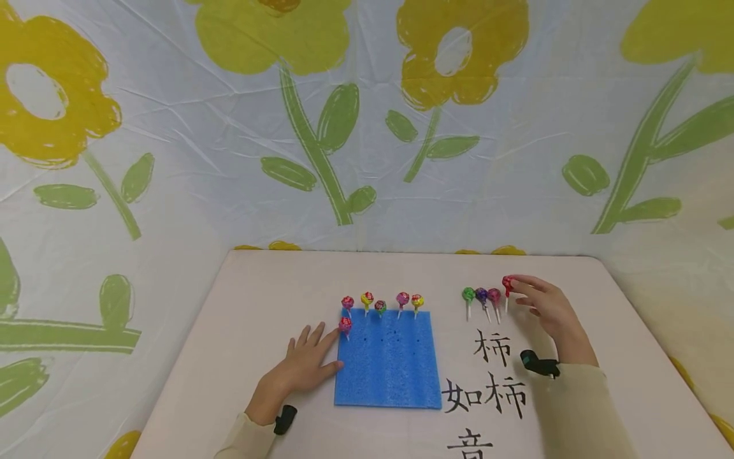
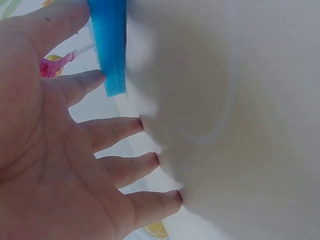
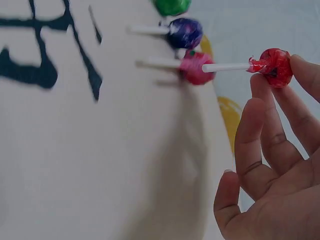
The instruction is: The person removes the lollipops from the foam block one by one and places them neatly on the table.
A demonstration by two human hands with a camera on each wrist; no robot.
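Fingers (image 3: 300, 70) pinching red lollipop (image 3: 272, 65), three lollipops (image 1: 482, 296) beside

Flower-print cloth (image 1: 229, 127) behind table (image 1: 258, 287); black brush characters (image 1: 493, 376) on tabletop (near front edge).

Both arms wear loose, pale beige long sleeves ending at the wrists, and beside each cuff sits a small black device, one by the left hand (image 1: 304, 366), one by the right hand (image 1: 545, 306).
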